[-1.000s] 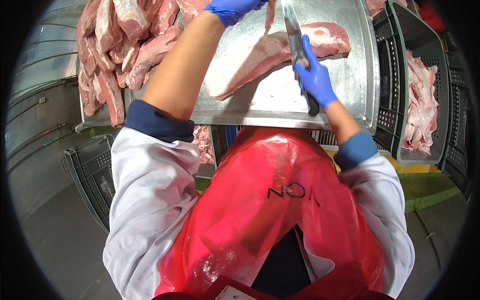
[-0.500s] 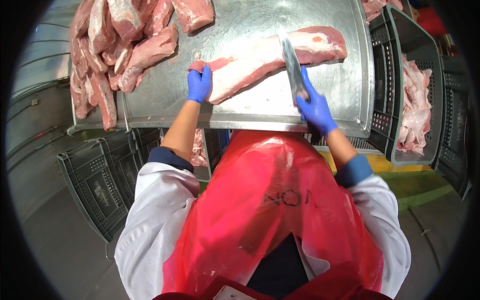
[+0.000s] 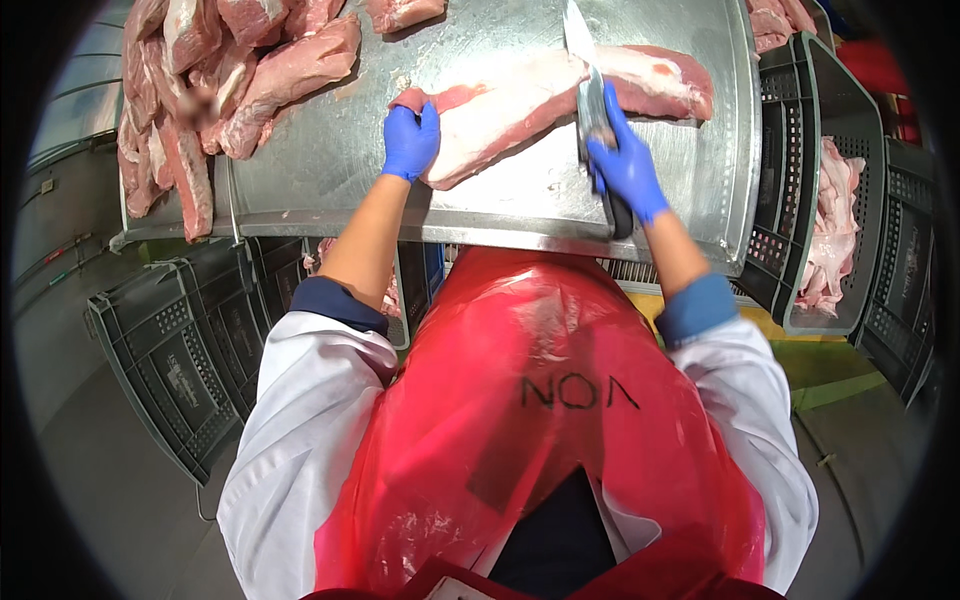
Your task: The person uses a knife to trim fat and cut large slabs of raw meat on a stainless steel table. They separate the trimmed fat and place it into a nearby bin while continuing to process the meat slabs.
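A long pork loin point(image 3: 520, 107) with a white fat layer on top lies slantwise across the metal table point(image 3: 320, 195). At its left end my left hand point(image 3: 410, 140), in a blue glove, grips the meat between thumb and fingers. My right hand point(image 3: 627, 165), gloved in blue too, holds a long-bladed knife point(image 3: 590, 95) by its dark handle. The blade lies across the loin right of its middle and points away from me, its tip past the far edge. Whether the edge has gone into the meat cannot be made out.
More pork loins point(image 3: 270, 85) are heaped at the table's far left. At the right, a grey crate point(image 3: 800, 180) holds pale trimmings point(image 3: 832, 230). Dark crates point(image 3: 180, 360) stand below the table at the left. The table has a raised near rim point(image 3: 500, 237).
My view has shifted a little. My right hand and the knife have moved slightly away from me, and the blade now reaches farther past the loin. My left hand keeps its hold.
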